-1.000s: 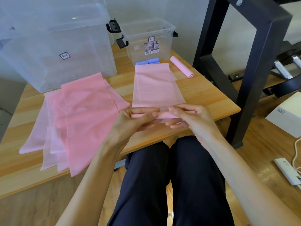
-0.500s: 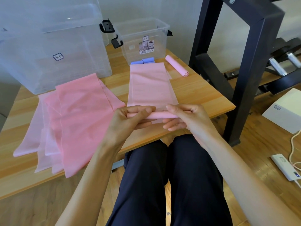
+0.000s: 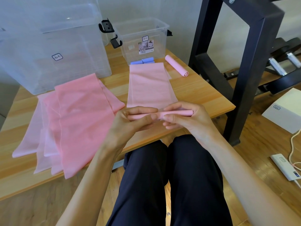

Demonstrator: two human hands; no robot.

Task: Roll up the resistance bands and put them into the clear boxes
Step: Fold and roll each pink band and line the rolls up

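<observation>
Your left hand (image 3: 130, 121) and right hand (image 3: 185, 119) both grip the rolled end of a pale pink band (image 3: 150, 88), fingers on top and thumbs underneath, at the near edge of the wooden bench (image 3: 203, 95). The roll runs across between your hands, with its right end poking out past your right fingers (image 3: 177, 106). The unrolled length of that band lies flat on the bench and stretches away from you toward the small clear box (image 3: 143, 39).

That small box stands open at the back of the bench. Blue rolls (image 3: 142, 61) sit at its base; through the clear wall they appear to be inside the box, though you cannot be sure from this angle. A finished pink roll (image 3: 176, 66) lies on the bench just to the right of the box, apart from the flat band.

To your left, a loose pile of pink bands (image 3: 70, 121) is spread over the bench, several sheets overlapping, their near ends hanging past the bench edge. Behind the pile stands the large clear box (image 3: 53, 51), with a black latch (image 3: 105, 26) on its right side.

Your dark trousers (image 3: 162, 185) fill the lower middle of the view. On the wooden floor to your right are a black metal frame (image 3: 244, 70), a white carton (image 3: 283, 111), and a white device (image 3: 285, 167) with a cable.
</observation>
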